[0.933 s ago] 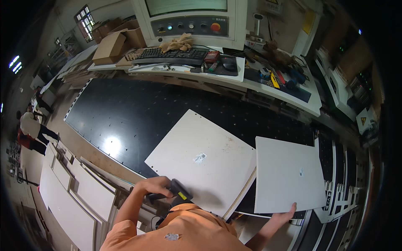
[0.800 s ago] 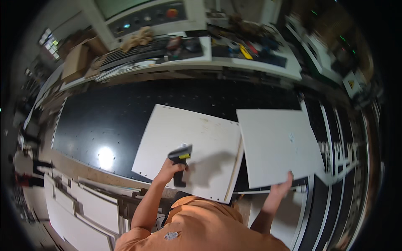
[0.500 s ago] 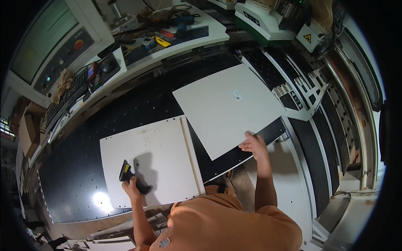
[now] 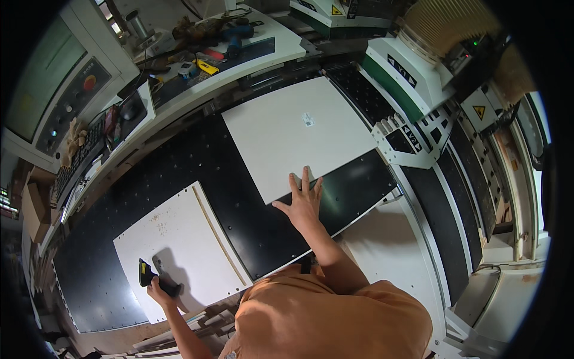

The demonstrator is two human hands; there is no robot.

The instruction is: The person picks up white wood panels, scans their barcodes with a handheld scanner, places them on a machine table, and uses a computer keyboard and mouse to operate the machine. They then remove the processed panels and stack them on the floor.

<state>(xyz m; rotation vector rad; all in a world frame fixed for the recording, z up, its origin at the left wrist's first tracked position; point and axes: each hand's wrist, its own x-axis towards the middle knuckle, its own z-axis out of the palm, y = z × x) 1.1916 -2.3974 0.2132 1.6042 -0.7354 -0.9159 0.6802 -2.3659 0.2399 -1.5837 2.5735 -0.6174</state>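
My left hand (image 4: 158, 292) is wrapped round the grip of a black handheld barcode scanner (image 4: 145, 273). The scanner is above a white board (image 4: 185, 233), casting a shadow on it. A long groove runs near that board's right side, small holes dot its edges, and brownish dust lies on it. Farther off and to the right is a second white board (image 4: 281, 149) bearing a small printed label (image 4: 308, 119). My right hand (image 4: 305, 206) is open, fingers spread, with the fingertips on the near edge of this second board.
Both boards lie on a black machine table (image 4: 245, 221) dotted with holes. White-and-green machine heads (image 4: 400, 75) and a white bracket (image 4: 406, 142) stand at the right. Behind is a bench (image 4: 287, 48) with tools; a control panel (image 4: 72, 107) and keyboard (image 4: 81, 158) are at left.
The labelled board has slid away from me, and the black gap between the boards is wider. My right hand has shifted from beside its edge onto it, fingers spreading. The view has moved too.
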